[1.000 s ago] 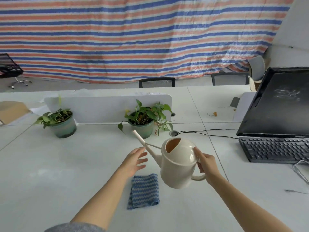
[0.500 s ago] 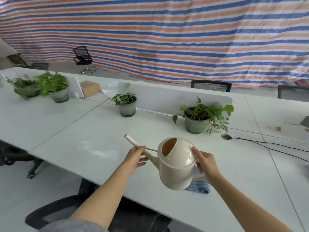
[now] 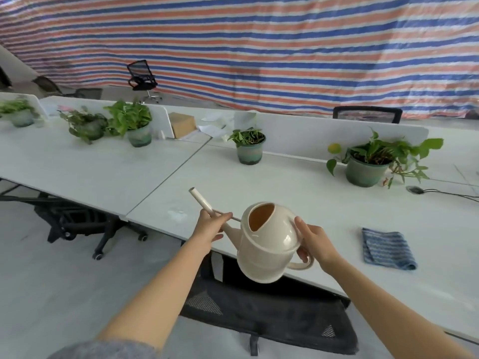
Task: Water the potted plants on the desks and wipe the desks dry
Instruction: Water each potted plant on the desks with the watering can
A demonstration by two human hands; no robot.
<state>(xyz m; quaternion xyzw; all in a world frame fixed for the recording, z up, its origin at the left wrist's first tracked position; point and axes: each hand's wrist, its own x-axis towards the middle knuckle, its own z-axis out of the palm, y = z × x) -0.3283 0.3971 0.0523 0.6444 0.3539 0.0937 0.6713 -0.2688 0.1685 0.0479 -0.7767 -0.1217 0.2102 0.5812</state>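
Note:
A cream watering can (image 3: 267, 244) hangs in the air over the desk's front edge. My right hand (image 3: 312, 242) grips its handle, and my left hand (image 3: 211, 226) is closed around its long spout. Several potted plants stand along the white desks: one at the right (image 3: 366, 167), one in the middle (image 3: 249, 149), two further left (image 3: 137, 130) (image 3: 86, 125), and a blurred one at the far left edge (image 3: 19, 115). A folded blue striped cloth (image 3: 387, 248) lies flat on the desk to the right of the can.
White desks (image 3: 285, 193) run in a row with low white dividers (image 3: 305, 133) behind the plants. A black mesh chair (image 3: 267, 312) sits tucked under the desk below the can. Another chair base (image 3: 77, 224) stands left. A cable (image 3: 445, 194) trails at right. A cardboard box (image 3: 181, 124) rests behind.
The view has swung left and back from the desk; the monitor and keyboard are out of sight. My left hand has closed on the spout. The cloth now lies to the can's right.

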